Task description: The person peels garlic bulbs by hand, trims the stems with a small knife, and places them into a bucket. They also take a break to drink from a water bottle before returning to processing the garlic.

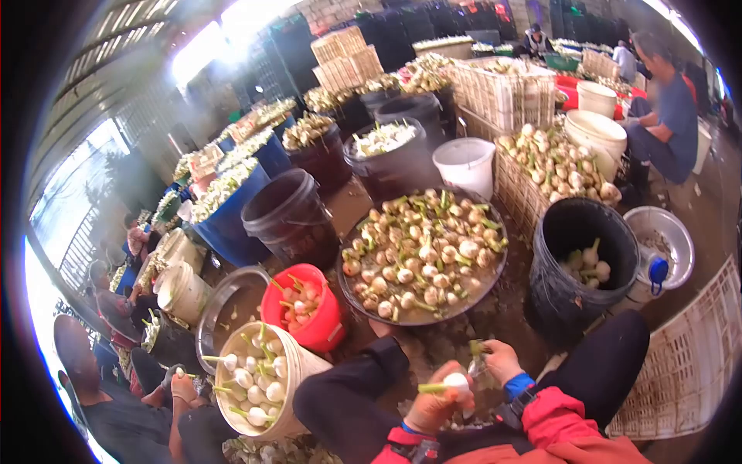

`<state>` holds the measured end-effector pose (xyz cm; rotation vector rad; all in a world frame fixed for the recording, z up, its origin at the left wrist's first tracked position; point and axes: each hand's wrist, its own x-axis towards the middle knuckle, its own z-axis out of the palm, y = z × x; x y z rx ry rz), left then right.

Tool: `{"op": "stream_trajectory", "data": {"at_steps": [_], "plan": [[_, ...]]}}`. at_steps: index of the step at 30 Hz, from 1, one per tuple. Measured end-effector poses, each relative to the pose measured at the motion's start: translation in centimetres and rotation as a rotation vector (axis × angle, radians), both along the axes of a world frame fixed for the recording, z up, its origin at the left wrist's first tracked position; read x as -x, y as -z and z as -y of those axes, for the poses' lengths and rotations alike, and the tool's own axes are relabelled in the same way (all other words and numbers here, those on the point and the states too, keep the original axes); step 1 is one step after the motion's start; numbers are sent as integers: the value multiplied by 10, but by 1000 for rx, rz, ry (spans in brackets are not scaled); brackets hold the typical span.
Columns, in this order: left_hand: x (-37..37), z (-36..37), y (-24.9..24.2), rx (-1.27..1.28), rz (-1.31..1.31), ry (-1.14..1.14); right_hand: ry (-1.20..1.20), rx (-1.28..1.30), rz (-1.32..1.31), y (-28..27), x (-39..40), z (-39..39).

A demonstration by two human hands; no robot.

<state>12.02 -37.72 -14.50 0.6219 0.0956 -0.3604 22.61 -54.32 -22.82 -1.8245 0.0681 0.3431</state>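
My left hand (433, 410) is closed around a white garlic bulb (457, 383) whose cut green stem sticks out to the left. Close beside it, my right hand (502, 362) is closed on a small item with a brownish-green end, too blurred to name. In front of my knees lies a wide round tub (501, 259) heaped with unpeeled garlic bulbs (425, 240). By my left knee, a cream bucket (297, 424) holds clean white bulbs with stems. Beyond my right knee, a tall black bucket (553, 298) has several white bulbs at its bottom.
A red bucket (328, 332) with bulbs and a metal basin (207, 317) stand at left. At right are a plastic crate (680, 359) and a pale basin (680, 240). A person (668, 124) sits at back right, another (116, 410) at near left. Bins and crates fill the background.
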Motion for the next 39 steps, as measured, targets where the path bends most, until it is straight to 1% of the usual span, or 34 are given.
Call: {"op": "stream_trajectory", "data": {"at_steps": [1,2,3,4,5,6,7,9,10,11,13,14,15,17,18,19,21,22,23,25,26,27,29,30,31,32,33,34,35,36,37,38,39], "plan": [[-4,-1,3,-58,26,-53,-219,325,137,-1,1,6],[-5,-1,-4,-79,13,-100,-234,313,268,8,4,6],[-8,-2,7,-59,68,-157,-250,301,388,16,12,5],[-7,-5,6,-73,21,-189,-283,160,299,-1,15,0],[-5,-5,10,-110,48,-224,-309,18,217,-24,16,-5],[-2,-7,15,-127,24,-224,-345,-212,118,-42,20,-4],[-3,-8,19,-147,17,-223,-370,-445,35,-53,24,-4],[-5,-8,24,-221,28,-164,-343,-827,-91,-49,31,-11],[-6,-7,22,-267,18,-151,-334,-645,-36,-58,34,-15],[-5,-4,20,-267,17,-147,-329,-646,-37,-68,35,-15],[-4,-2,15,-552,48,-172,-362,-296,94,-84,36,-15],[-2,1,13,-571,56,-223,-351,-284,141,-85,38,-16],[0,1,19,-576,54,-222,-351,-289,139,-86,39,-18],[-3,1,29,-535,87,-405,-389,-84,224,-86,41,-24],[0,2,33,-498,51,-492,-334,-157,301,-78,43,-28],[-1,-1,31,-502,51,-489,-330,-160,301,-82,42,-29],[-1,-13,28,-189,-126,-483,-155,-546,-5,-91,39,-28],[-3,-17,26,-83,-173,-476,-132,-541,33,-94,35,-23],[-4,-17,25,-86,-178,-475,-82,-689,-22,-91,31,-17],[-6,-15,18,57,-178,-559,53,-832,-31,-97,22,-4],[-8,-16,22,67,-141,-593,117,-932,-41,-95,16,1],[-9,-17,22,65,-146,-597,128,-925,-60,-99,12,9],[-12,-18,19,147,-169,-561,-75,-354,216,-83,10,9],[-12,-18,18,93,-228,-572,-156,-129,361,-76,16,5],[-12,-19,20,93,-232,-566,-232,101,504,-70,24,0],[-12,-22,23,103,-234,-526,-259,51,497,-70,32,-8],[-11,-22,26,113,-239,-487,-280,-133,287,-71,38,-15],[-9,-22,28,112,-246,-483,-295,-178,224,-74,40,-20],[-9,-21,30,57,-227,-483,-311,-224,162,-77,42,-24],[-8,-21,30,1,-206,-483,-306,-225,159,-85,42,-27],[-8,-18,32,0,-208,-478,-296,-228,23,-96,41,-29],[-7,-13,33,-293,-113,-572,-284,-230,-112,-102,40,-30],[-8,-8,31,-587,-11,-657,-277,-229,-114,-101,39,-30]]}}
